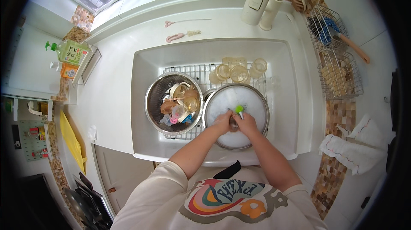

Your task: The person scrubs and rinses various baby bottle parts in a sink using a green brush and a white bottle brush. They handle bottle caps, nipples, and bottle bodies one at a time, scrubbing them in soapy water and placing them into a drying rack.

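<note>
A round metal basin point(253, 100) of cloudy, sudsy water stands in the white sink. Over it my right hand point(247, 123) grips a small brush point(239, 109) with a green head and a white handle. Close beside it, my left hand point(223, 121) is closed around a small brownish, see-through item point(233, 124), mostly hidden by the fingers. Left of the basin, a perforated metal colander point(154, 90) holds bottle parts, pacifiers and a clear cup with handles. Several amber-tinted clear bottles point(239, 73) stand on the wire rack behind the basin.
The sink rim point(131, 101) surrounds the rack point(205, 69). Behind it lie a pink-handled bottle brush point(183, 35) and a thin brush point(188, 22), near the faucet point(268, 14). Soap bottles point(72, 51) stand left; wire baskets point(340, 75) and a white cloth point(351, 153) hang right.
</note>
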`<state>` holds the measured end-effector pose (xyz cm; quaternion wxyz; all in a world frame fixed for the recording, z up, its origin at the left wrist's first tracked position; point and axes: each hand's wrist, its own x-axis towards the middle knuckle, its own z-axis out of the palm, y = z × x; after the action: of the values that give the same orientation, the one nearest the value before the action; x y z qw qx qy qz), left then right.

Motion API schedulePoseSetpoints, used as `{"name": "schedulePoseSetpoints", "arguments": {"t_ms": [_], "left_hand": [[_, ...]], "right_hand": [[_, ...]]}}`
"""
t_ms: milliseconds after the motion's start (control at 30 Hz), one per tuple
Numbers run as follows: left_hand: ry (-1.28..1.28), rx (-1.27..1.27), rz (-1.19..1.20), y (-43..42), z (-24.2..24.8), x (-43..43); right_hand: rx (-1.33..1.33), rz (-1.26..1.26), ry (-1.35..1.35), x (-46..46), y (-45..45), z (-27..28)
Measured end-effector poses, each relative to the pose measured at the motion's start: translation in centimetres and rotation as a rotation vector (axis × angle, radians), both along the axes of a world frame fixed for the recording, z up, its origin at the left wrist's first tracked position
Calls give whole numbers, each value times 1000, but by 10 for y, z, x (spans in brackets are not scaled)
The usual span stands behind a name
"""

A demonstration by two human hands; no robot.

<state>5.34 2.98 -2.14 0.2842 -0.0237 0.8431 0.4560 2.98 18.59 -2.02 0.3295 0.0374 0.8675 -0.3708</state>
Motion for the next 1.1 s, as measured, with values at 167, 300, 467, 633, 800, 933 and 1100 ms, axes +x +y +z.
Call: {"name": "schedulePoseSetpoints", "arguments": {"t_ms": [167, 300, 467, 633, 800, 933, 1100], "left_hand": [[-80, -323, 102, 2, 15, -15], [-451, 448, 671, 12, 16, -10], [76, -93, -25, 0, 26, -6], [-35, -292, 157, 3, 38, -13], [-498, 696, 819, 7, 42, -5], [-258, 377, 397, -7, 45, -3], [240, -569, -168, -3, 30, 8]], "right_hand": [[-245, -335, 64, 2, -9, -13], [-337, -697, -13, 12, -22, -10], [-31, 1, 252, 3, -2, 6], [-110, -136, 224, 2, -13, 7], [-135, -298, 205, 5, -18, 8], [-390, -212, -53, -2, 5, 22], [-212, -221, 47, -9, 21, 45]]}}
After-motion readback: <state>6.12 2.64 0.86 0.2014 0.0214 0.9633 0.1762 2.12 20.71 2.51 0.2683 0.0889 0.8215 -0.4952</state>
